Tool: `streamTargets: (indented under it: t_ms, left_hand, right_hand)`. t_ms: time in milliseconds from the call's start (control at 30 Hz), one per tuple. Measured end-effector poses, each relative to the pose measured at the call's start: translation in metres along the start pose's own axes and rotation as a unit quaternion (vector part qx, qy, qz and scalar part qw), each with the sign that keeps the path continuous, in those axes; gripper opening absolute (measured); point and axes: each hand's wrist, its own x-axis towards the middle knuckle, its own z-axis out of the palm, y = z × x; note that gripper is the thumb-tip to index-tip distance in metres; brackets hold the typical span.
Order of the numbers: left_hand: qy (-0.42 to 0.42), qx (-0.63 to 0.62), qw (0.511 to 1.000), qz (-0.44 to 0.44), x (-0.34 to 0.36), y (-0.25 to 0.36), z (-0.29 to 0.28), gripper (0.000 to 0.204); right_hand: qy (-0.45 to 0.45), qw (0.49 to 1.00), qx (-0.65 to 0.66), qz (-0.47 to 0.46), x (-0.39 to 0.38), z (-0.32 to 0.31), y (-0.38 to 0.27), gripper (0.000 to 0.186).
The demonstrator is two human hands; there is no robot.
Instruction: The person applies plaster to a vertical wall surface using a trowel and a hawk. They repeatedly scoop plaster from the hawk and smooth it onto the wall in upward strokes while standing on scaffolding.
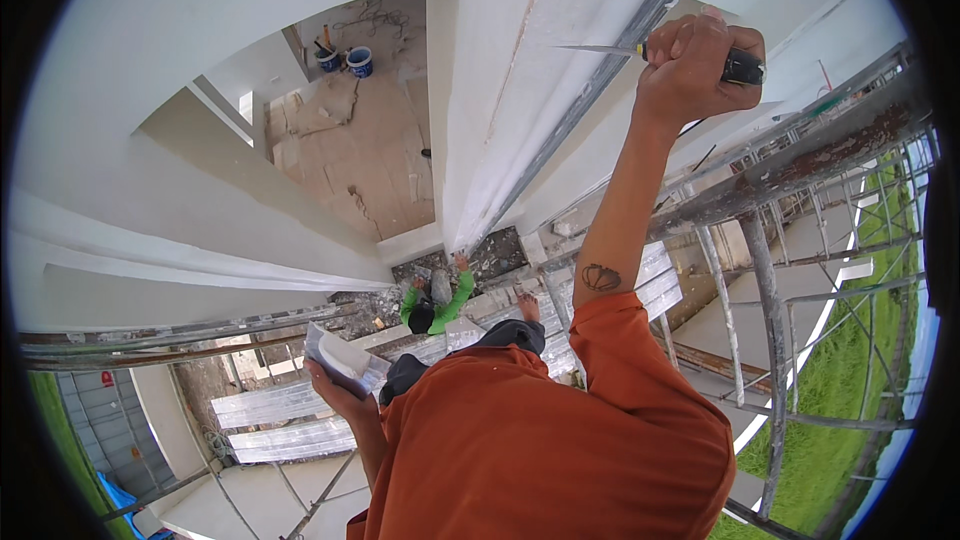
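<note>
Raised at the upper right, my right hand [695,65] is closed around the black handle of a putty knife [743,67]. Its thin blade, seen nearly edge-on, points left across a grey strip [600,90] along the white wall edge [545,80]; I cannot tell if blade and wall touch. Down at the lower left, my left hand [340,398] grips a grey metal putty tray [372,372] from its outer side. White putty [342,354] lies in the tray, which is held close to my body.
Scaffold planks [275,406] lie below me, and a thick scaffold pipe [800,145] runs at the right. Another person in green sleeves [461,287] is lower down by the wall. Through the opening, blue buckets [359,62] stand on a dusty floor [330,155].
</note>
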Motion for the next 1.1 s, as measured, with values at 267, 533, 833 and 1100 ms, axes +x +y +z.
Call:
streamTargets:
  t_ms: [267,533,833,1100]
  left_hand:
    - [0.007,0.026,0.999,0.031,-0.005,0.000,-0.001,0.055]
    - [0.017,0.010,1.000,0.009,-0.009,0.001,0.006,0.055]
    - [0.037,0.011,0.999,0.008,-0.016,0.000,0.003,0.056]
    - [0.011,0.045,0.999,0.011,-0.011,0.008,0.000,0.062]
  right_hand:
    - [-0.040,0.990,-0.070,0.114,-0.064,-0.026,0.053,0.025]
    - [-0.054,0.986,-0.153,0.023,-0.088,-0.033,0.088,0.026]
    - [-0.116,0.963,-0.172,0.171,-0.175,-0.124,0.080,0.026]
    - [-0.492,0.675,-0.368,0.409,-0.331,-0.227,-0.003,0.037]
